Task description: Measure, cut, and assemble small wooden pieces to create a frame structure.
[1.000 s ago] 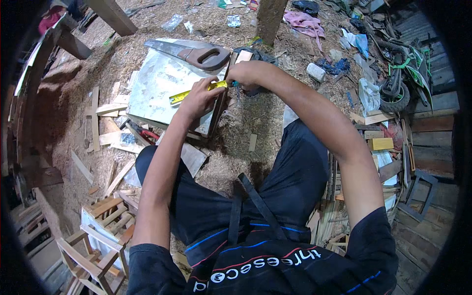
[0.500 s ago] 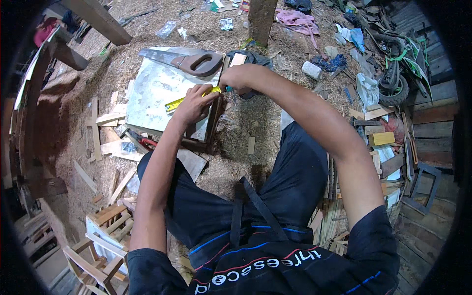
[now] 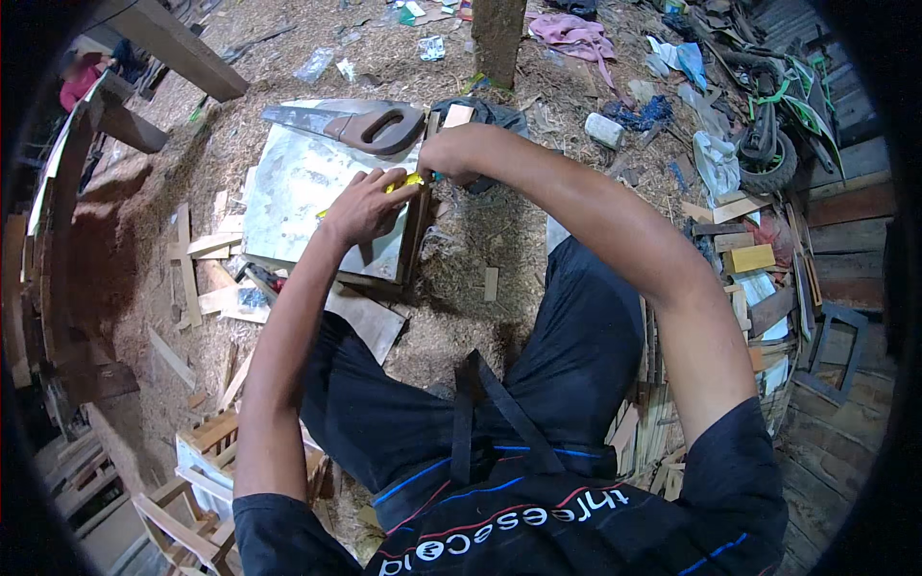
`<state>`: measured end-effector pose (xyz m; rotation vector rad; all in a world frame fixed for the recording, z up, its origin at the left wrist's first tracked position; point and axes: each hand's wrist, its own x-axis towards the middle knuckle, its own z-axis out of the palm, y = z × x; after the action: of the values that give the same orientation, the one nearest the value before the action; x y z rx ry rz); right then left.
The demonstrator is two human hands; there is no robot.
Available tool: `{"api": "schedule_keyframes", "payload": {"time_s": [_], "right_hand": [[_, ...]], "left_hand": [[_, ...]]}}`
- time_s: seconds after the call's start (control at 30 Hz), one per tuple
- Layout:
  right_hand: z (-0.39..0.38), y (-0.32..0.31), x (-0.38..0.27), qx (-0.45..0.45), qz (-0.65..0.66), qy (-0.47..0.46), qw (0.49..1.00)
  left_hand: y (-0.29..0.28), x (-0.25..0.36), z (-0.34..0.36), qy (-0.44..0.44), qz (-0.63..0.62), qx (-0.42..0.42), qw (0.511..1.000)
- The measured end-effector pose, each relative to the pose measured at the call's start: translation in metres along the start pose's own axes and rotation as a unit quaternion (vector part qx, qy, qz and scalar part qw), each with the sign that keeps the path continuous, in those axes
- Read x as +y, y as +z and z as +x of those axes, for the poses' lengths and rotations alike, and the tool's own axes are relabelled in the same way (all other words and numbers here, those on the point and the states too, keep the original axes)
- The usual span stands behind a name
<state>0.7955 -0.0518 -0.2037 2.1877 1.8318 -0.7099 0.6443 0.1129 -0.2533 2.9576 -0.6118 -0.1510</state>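
A low bench with a worn pale top (image 3: 279,206) stands in front of me. Over its right part, my left hand (image 3: 365,204) presses a yellow tape measure strip (image 3: 411,180), fingers bent over it and hiding most of its length. At the bench's right edge my right hand (image 3: 449,154) is closed, knuckles up, by the strip's end. A bit of teal shows under its fingers; the rest of what it grips is hidden. A handsaw (image 3: 379,130) with a brown handle lies along the far edge of the top, its blade pointing left.
Red-handled pliers (image 3: 274,280) and wood offcuts (image 3: 216,245) lie left of the bench. A wooden post (image 3: 497,43) rises beyond it. Stacked wood with a yellow block (image 3: 749,258) and a small motorbike (image 3: 773,154) are at right. A person (image 3: 82,82) is at far left.
My left hand has shifted slightly left and turned, covering more of the yellow strip. My right hand stays at the bench edge. The whole view has shifted a little.
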Motion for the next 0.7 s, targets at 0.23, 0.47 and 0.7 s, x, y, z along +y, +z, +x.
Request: {"api": "schedule_keyframes", "payload": {"time_s": [0.23,0.47,0.7], "right_hand": [[-0.004,-0.006,-0.009,-0.041,-0.047,0.025,0.998],[-0.014,-0.017,-0.014,-0.035,-0.045,0.037,0.998],[-0.008,-0.015,-0.013,-0.039,-0.029,0.047,0.998]], "left_hand": [[0.013,-0.001,-0.003,0.005,-0.012,0.06,0.998],[0.017,-0.005,0.002,0.019,0.0,0.087,0.996],[0.017,-0.007,0.001,0.02,0.004,0.083,0.996]]}}
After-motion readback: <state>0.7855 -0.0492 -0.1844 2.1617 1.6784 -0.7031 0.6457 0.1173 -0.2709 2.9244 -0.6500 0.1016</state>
